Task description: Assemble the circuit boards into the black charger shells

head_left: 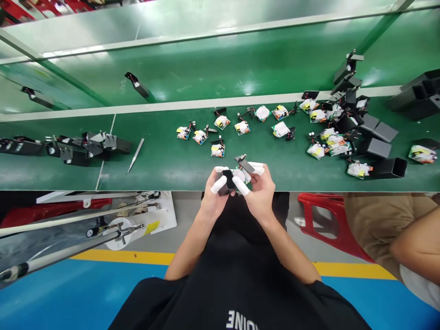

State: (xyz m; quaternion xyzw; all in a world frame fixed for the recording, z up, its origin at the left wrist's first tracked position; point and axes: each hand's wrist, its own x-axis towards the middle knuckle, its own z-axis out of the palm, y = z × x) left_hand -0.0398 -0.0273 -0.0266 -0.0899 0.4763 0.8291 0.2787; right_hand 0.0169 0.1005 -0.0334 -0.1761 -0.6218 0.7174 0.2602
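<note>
Case (227,179) in the left hand (212,195); board (240,174) in the right hand (260,192), right of the case, contact unclear. Left of the case, a slim tool (136,155); beyond and right of it, loose boards (242,128).

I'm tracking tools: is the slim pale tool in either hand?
No, the slim pale tool lies on the tabletop, left of the left hand.

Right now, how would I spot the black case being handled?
Find the long green table, then the white-tipped left hand at its near edge. The black case is in that hand, beside a circuit board in the right hand. Unlike the other black cases, it is held.
</note>
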